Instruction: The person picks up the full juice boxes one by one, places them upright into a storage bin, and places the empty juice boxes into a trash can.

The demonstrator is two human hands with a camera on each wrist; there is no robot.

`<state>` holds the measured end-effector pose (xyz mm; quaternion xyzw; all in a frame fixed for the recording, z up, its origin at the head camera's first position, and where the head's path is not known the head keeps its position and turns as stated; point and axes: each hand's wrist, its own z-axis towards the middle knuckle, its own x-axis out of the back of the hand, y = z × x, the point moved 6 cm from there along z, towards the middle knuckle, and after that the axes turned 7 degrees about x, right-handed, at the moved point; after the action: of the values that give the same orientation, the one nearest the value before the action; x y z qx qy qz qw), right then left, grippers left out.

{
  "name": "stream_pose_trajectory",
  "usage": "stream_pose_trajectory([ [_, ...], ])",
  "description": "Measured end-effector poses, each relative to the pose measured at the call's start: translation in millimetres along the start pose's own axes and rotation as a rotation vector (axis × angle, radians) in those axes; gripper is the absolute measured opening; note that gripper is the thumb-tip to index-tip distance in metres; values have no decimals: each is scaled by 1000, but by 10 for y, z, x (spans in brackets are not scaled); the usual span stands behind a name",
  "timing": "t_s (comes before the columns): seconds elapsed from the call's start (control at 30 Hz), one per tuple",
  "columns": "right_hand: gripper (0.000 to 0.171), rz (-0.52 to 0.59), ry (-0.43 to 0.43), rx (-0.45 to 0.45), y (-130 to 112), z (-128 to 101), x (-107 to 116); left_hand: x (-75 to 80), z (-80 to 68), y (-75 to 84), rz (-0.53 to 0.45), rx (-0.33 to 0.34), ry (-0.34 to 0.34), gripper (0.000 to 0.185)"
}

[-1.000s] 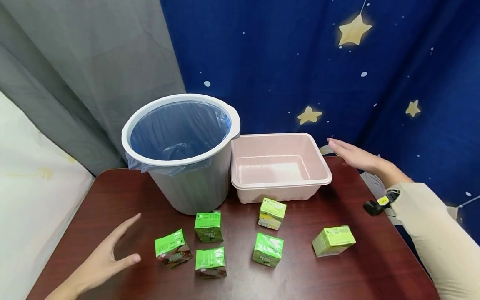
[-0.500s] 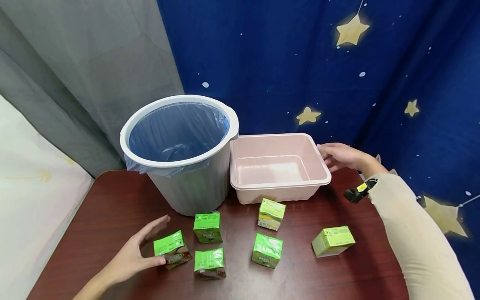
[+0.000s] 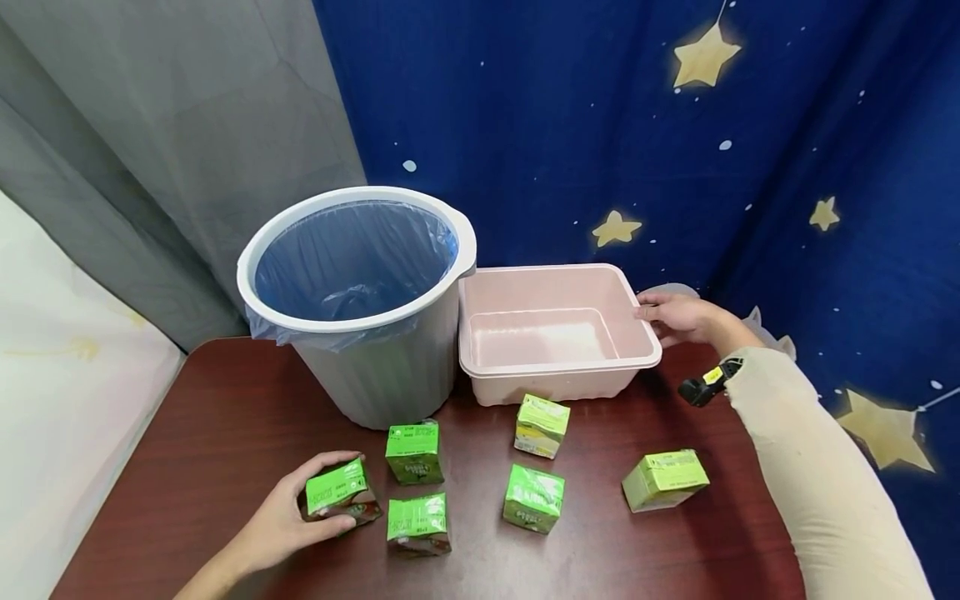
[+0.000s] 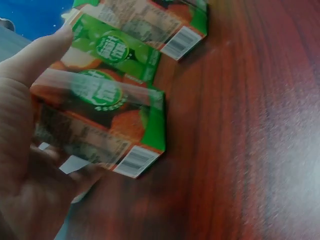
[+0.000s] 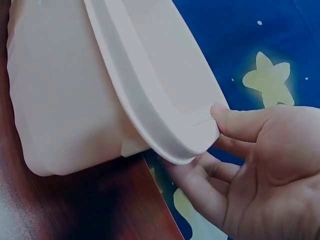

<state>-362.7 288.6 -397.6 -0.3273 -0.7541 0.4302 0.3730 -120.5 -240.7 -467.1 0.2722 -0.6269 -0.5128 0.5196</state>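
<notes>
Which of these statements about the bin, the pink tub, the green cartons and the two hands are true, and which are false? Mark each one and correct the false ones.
1. The left hand grips a green carton. True.
2. The right hand rests flat on the table. False: its thumb and fingers pinch the rim of the pink tub.
3. The bin is lined with a blue bag. True.
4. Green cartons lie inside the pink tub. False: the tub holds nothing; all six cartons are on the table.
5. The bin stands to the right of the tub. False: in the head view it stands to the tub's left.
</notes>
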Motion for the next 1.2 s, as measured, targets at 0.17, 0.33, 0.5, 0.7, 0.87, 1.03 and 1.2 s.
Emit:
stream_pose_trajectory([
  [0.17,50,23,17,-3,-1,13,11,-32,26,-33,-66,-25,29,62],
  [0.33,49,21,48,2,-14,13,18,-35,37,-66,-37,-40,74,53],
  [0.5,49,14,60,-5,-18,-9,12,-5,45,-66,-17,-34,97,48],
  [0.7,52,-8,68,-16,-22,-6,-1,132,43,96,28,-40,132,46],
  [0.87,53,2,58,-16,-21,-6,-2,323,42,412,99,-56,167,49],
  [1.03,52,1,56,-22,-31,-6,-5,471,72,805,156,-60,187,52],
  [1.2,52,-3,55,-24,-39,-5,-17,513,169,1234,217,-52,188,50],
])
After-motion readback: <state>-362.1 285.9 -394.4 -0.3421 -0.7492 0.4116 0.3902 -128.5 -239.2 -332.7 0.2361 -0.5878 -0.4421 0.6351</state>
